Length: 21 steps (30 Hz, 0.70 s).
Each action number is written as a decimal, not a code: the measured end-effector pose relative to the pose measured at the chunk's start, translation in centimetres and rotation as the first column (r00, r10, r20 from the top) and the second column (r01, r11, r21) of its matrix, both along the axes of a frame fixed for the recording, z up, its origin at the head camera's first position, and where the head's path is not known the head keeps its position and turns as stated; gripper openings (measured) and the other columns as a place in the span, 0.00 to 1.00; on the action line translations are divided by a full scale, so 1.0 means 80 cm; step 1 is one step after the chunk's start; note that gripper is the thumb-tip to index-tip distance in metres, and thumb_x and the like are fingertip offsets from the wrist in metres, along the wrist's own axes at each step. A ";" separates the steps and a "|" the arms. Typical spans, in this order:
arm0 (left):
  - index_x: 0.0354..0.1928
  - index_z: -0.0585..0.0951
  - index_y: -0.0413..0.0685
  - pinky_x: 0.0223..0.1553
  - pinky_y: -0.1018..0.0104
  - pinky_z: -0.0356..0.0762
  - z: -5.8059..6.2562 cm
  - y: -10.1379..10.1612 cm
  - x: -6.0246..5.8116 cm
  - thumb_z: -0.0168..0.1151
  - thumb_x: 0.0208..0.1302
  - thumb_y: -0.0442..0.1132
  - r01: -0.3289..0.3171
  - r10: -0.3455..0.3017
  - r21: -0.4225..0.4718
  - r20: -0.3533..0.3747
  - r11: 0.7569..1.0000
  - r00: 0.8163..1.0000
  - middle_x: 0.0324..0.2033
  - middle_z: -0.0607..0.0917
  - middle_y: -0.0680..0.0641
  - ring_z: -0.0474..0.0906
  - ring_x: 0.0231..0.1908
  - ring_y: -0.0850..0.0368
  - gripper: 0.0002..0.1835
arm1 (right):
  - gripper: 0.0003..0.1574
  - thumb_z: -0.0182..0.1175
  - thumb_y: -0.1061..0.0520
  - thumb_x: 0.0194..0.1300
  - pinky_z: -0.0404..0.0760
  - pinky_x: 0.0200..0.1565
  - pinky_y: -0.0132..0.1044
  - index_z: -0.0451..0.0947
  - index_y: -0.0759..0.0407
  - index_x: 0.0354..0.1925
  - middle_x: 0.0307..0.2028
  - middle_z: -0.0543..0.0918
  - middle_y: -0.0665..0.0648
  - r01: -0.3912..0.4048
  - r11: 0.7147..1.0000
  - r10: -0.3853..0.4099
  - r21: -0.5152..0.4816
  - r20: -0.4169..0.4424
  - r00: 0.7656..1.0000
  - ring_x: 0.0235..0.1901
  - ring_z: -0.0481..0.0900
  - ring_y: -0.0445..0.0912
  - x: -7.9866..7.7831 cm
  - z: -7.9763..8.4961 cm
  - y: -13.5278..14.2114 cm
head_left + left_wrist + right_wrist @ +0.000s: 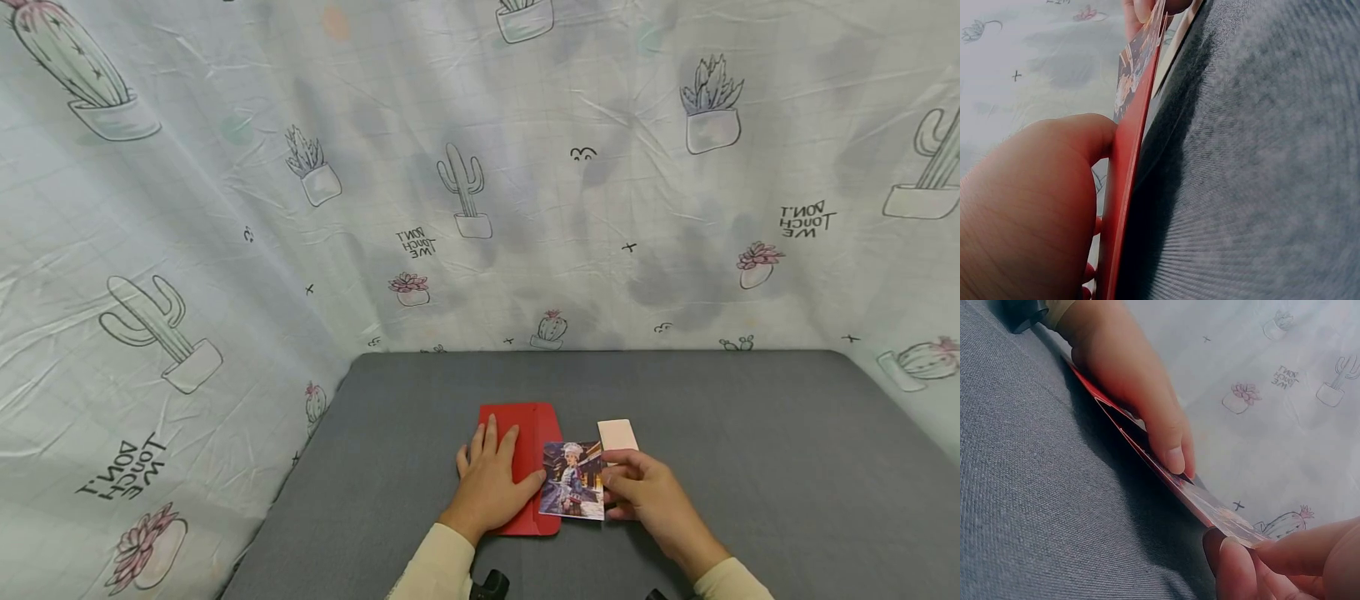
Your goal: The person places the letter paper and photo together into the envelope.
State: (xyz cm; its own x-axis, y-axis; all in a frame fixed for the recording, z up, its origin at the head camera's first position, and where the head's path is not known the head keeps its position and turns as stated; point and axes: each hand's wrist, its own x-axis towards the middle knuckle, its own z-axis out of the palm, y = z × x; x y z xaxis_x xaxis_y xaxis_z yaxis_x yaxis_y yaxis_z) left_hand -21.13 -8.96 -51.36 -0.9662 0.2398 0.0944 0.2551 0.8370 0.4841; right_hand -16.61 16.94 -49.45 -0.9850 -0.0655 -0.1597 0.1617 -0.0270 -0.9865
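Note:
A red envelope [528, 429] lies on the grey table with its flap side to the right. My left hand [486, 492] rests on it, fingers spread and fairly straight, the thumb reaching the left edge of a printed picture card [572, 479]. That card shows a figure in a white hat and overlaps the envelope's right side. At the card's right edge, my right hand [648, 496] pinches it between thumb and fingers. In the right wrist view the card [1225, 515] appears thin and nearly edge-on. The left wrist view shows the envelope [1125, 169] under my left thumb.
A small cream card [617, 433] lies just behind my right fingers, partly covered by them. Grey cloth covers the table [750, 433]. A white curtain [540, 208] printed with cacti hangs along the back and left side.

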 end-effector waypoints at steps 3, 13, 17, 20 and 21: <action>0.83 0.68 0.48 0.72 0.24 0.43 -0.001 0.000 0.001 0.64 0.70 0.67 0.002 -0.002 -0.005 0.002 1.000 1.000 0.84 0.55 0.34 0.47 0.82 0.32 0.48 | 0.23 0.60 0.70 0.78 0.89 0.31 0.43 0.72 0.79 0.66 0.40 0.86 0.60 -0.007 1.000 0.007 -0.005 -0.002 1.000 0.35 0.86 0.52 0.002 -0.002 0.000; 0.83 0.68 0.46 0.72 0.23 0.43 0.001 0.001 0.005 0.66 0.69 0.65 0.006 -0.006 -0.014 -0.002 1.000 1.000 0.84 0.55 0.33 0.48 0.81 0.31 0.48 | 0.22 0.60 0.70 0.78 0.89 0.31 0.43 0.73 0.77 0.65 0.41 0.85 0.60 -0.022 1.000 0.022 -0.007 -0.005 1.000 0.35 0.85 0.53 0.006 -0.010 -0.005; 0.83 0.68 0.47 0.72 0.23 0.43 -0.001 0.002 0.006 0.65 0.68 0.66 0.007 -0.007 -0.025 -0.005 1.000 1.000 0.84 0.55 0.33 0.48 0.81 0.31 0.48 | 0.22 0.60 0.70 0.78 0.89 0.31 0.44 0.73 0.77 0.66 0.42 0.85 0.60 -0.021 1.000 0.021 -0.005 -0.005 1.000 0.35 0.85 0.53 0.007 -0.014 -0.005; 0.83 0.68 0.48 0.72 0.24 0.43 -0.002 0.002 0.006 0.65 0.69 0.66 0.009 -0.009 -0.027 -0.001 1.000 1.000 0.84 0.55 0.34 0.47 0.82 0.32 0.48 | 0.22 0.59 0.70 0.78 0.89 0.31 0.44 0.72 0.78 0.66 0.42 0.85 0.60 -0.032 0.999 0.032 -0.013 -0.012 0.999 0.35 0.85 0.53 0.008 -0.017 -0.005; 0.83 0.68 0.48 0.72 0.24 0.43 -0.003 0.002 0.006 0.64 0.69 0.66 0.010 -0.010 -0.025 0.000 1.000 1.000 0.84 0.55 0.34 0.47 0.82 0.32 0.48 | 0.22 0.59 0.70 0.78 0.89 0.31 0.44 0.72 0.78 0.66 0.42 0.85 0.60 -0.037 0.999 0.036 -0.015 -0.014 0.999 0.35 0.85 0.52 0.008 -0.018 -0.004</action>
State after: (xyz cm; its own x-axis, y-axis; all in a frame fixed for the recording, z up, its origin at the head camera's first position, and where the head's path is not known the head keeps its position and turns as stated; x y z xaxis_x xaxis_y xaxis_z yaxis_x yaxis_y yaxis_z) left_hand -20.61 -8.80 -51.59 -0.9636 0.2521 0.0886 0.2640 0.8463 0.4627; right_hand -15.97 16.59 -50.89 -0.9840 -0.1039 -0.1445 0.1490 -0.0367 -0.9882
